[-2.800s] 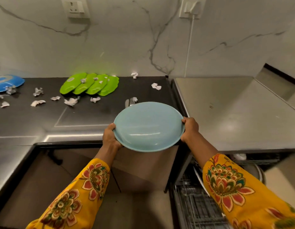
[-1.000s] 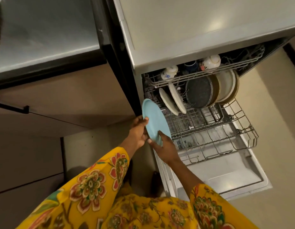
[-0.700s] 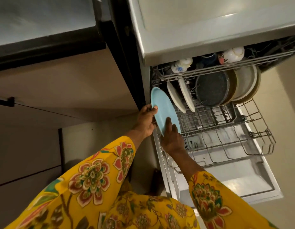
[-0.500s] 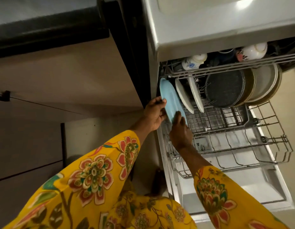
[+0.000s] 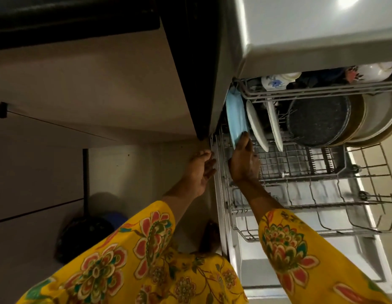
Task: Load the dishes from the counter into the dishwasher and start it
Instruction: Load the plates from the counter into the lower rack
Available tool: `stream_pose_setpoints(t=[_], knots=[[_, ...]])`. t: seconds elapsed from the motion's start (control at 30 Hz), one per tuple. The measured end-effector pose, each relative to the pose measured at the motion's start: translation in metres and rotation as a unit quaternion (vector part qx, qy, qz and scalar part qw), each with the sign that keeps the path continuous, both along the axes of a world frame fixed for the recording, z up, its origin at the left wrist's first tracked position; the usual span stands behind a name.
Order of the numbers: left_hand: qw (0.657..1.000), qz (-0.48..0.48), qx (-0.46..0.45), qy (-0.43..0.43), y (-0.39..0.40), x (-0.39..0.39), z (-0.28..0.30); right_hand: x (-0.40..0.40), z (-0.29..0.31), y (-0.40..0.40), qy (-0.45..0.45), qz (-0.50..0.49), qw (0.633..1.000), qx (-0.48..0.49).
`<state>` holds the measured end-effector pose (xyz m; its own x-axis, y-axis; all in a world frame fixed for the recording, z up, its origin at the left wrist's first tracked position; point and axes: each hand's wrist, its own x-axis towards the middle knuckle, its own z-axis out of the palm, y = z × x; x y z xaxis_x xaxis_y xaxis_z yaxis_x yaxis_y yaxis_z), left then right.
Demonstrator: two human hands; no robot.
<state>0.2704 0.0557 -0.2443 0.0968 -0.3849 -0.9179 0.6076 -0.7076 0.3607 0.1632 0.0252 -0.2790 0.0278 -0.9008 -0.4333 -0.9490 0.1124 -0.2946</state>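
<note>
Left hand (image 5: 200, 170) at 9 o'clock of lower rack (image 5: 300, 189), fingers loose, holding nothing. Right hand (image 5: 243, 163) grips blue plate (image 5: 235, 119) by lower edge, plate upright at 12 o'clock, left of white plates (image 5: 256, 126). Risk: released unseated, plate tips onto neighbours.

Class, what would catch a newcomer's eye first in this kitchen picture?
The blue plate stands on edge at the lower rack's left end, the right hand holding its lower rim. The left hand hangs open beside the rack. Yellow floral sleeves fill the foreground.
</note>
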Motion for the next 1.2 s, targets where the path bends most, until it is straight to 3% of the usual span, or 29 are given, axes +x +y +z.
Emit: stream_pose_setpoints(t=[0.37, 0.63, 0.97, 1.2], knots=[[1.0, -0.018, 0.022, 0.005, 0.025, 0.007, -0.004, 0.012, 0.004, -0.021, -0.042, -0.072, 0.997, -0.003], [0.998, -0.044, 0.034, -0.007, 0.033, 0.019, -0.009, 0.028, -0.004, -0.048, 0.007, -0.083, 0.996, -0.014], [0.998, -0.055, 0.035, 0.009, 0.036, 0.029, -0.008, 0.026, -0.026, -0.035, -0.023, -0.113, 0.993, 0.011], [0.998, -0.061, 0.019, 0.01, 0.042, 0.032, 0.008, 0.006, -0.017, -0.043, -0.123, -0.104, 0.979, 0.129]])
